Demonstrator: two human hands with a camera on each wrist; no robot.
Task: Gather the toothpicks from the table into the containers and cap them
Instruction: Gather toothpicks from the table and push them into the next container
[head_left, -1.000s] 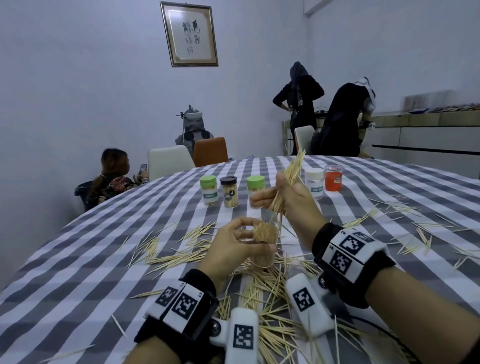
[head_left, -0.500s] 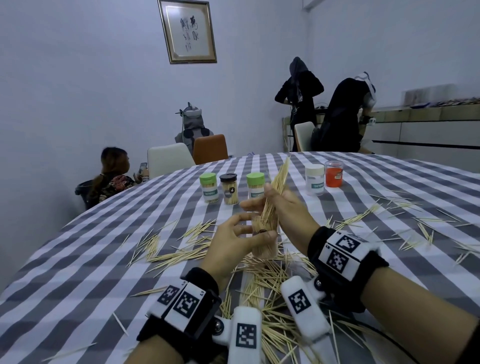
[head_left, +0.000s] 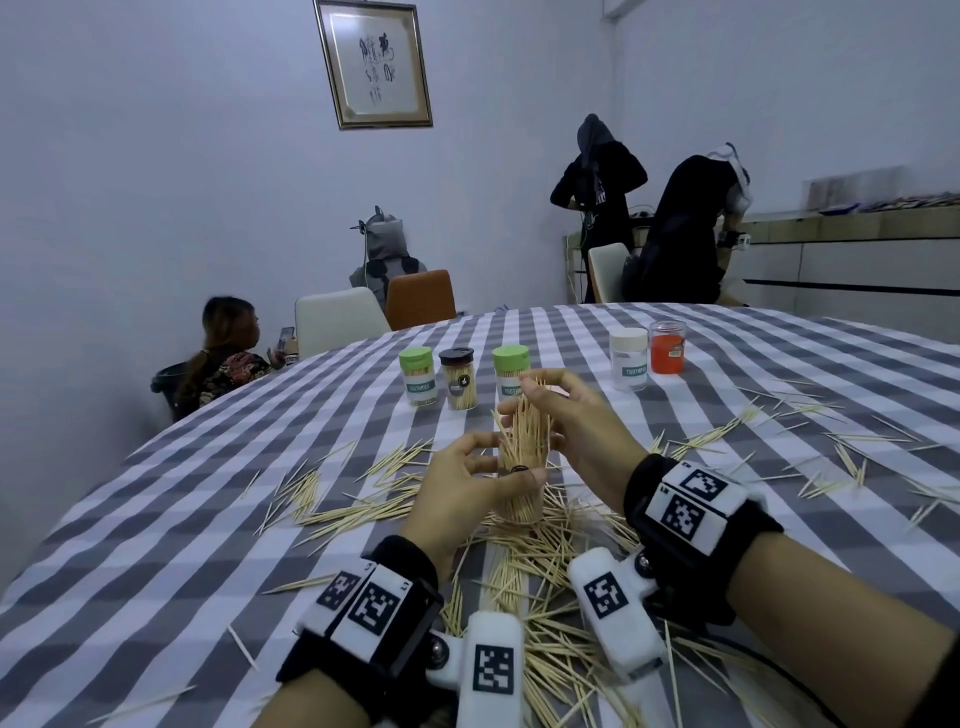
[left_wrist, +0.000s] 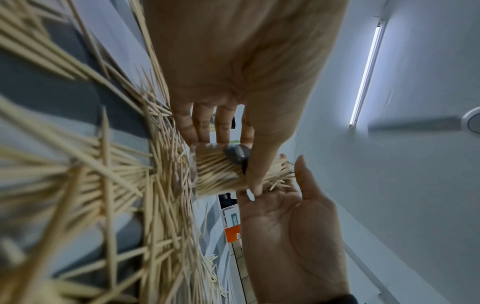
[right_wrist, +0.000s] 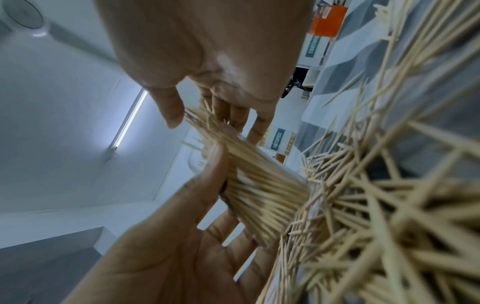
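Note:
My left hand (head_left: 485, 470) grips a clear toothpick container (head_left: 519, 499) that stands upright on the table, thumb across its front and fingers behind. The container (left_wrist: 215, 174) is packed with toothpicks (head_left: 524, 426), and their tips stick out above its rim. My right hand (head_left: 563, 410) is cupped loosely over those tips, with its thumb (right_wrist: 170, 109) apart from them and its palm (left_wrist: 285, 216) open towards them. The container (right_wrist: 265, 191) has no cap on. Loose toothpicks (head_left: 545, 566) lie heaped round its base.
Behind stand capped jars: a green-capped one (head_left: 415, 376), a black-capped one (head_left: 458, 379), another green-capped one (head_left: 510, 364), a white-capped one (head_left: 628, 358) and an orange one (head_left: 667, 347). Scattered toothpicks (head_left: 332, 509) cover the checked tablecloth (head_left: 182, 519) on both sides. People and chairs are beyond the table.
My right hand has brought the bundle of toothpicks down into the container and loosened its hold. The left hand has kept hold of the container.

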